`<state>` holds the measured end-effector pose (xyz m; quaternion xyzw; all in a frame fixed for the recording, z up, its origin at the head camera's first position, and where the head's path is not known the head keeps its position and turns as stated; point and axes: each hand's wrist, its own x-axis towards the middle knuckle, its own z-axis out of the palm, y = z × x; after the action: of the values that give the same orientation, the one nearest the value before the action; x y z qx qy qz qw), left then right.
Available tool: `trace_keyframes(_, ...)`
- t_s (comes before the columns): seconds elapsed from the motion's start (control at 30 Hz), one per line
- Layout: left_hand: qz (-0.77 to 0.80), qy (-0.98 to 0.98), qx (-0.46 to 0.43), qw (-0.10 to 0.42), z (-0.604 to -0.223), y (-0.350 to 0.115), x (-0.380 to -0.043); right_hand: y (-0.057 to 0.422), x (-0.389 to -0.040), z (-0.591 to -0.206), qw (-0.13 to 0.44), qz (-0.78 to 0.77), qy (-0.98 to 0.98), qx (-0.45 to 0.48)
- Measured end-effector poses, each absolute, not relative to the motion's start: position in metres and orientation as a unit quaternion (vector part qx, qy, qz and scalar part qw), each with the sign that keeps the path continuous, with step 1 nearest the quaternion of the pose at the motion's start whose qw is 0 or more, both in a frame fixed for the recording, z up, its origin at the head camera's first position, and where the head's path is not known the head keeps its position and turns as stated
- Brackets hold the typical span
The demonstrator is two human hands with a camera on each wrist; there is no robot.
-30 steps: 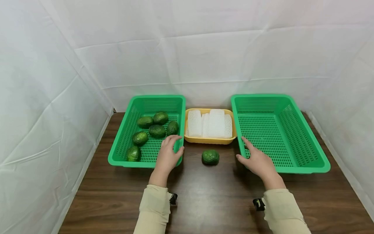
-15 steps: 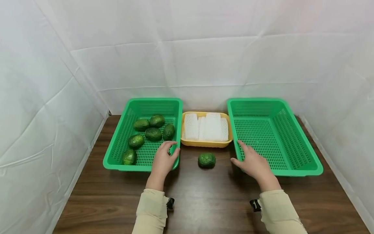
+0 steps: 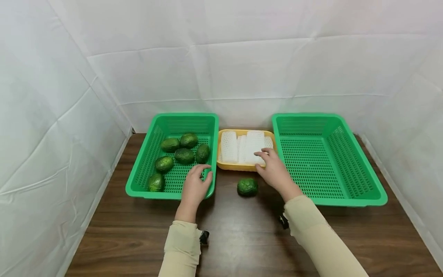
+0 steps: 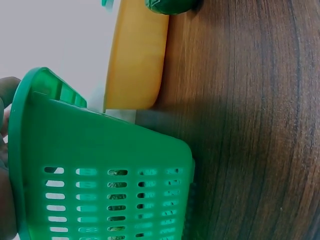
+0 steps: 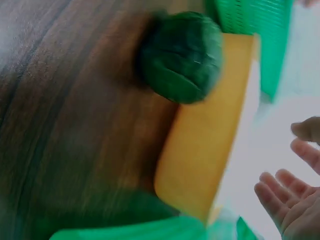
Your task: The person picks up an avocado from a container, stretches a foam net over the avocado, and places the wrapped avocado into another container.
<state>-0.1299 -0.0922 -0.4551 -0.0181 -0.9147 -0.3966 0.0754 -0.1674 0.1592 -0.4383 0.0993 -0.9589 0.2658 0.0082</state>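
Note:
In the head view my left hand (image 3: 194, 186) is at the near right corner of the left green basket (image 3: 155, 195), fingers loosely bent with the tips right at the rim. The left wrist view shows part of that hand beside the basket's rim (image 4: 20, 130). My right hand (image 3: 275, 173) reaches over the near edge of the yellow tray (image 3: 237, 167), fingers spread and nothing between them. Folded white foam net sleeves (image 3: 255, 148) fill the tray. One avocado (image 3: 247, 187) lies on the table in front of it, left of the right hand.
Several avocados (image 3: 184, 156) lie in the left basket. On the right stands a second green basket (image 3: 346, 201) with only its bare perforated floor showing. White sheeting (image 3: 242, 69) walls off the back and sides of the brown wooden table (image 3: 235, 238).
My right hand has left the right basket's rim and moved left to the tray of foam nets. The left hand has stayed by the left basket's corner.

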Motion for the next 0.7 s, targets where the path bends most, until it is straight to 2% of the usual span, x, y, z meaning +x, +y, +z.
trace_keyframes(0.3, -0.386, -0.919, -0.024, 0.073, -0.457, -0.092, -0.131, 0.144, -0.196, -0.454, -0.045, 0.234, -0.971, 0.037)
trace_keyframes(0.7, -0.400, -0.913, -0.026, 0.076, -0.457, -0.094, -0.133, 0.138, -0.205, -0.457, -0.045, 0.201, -0.979, -0.006)
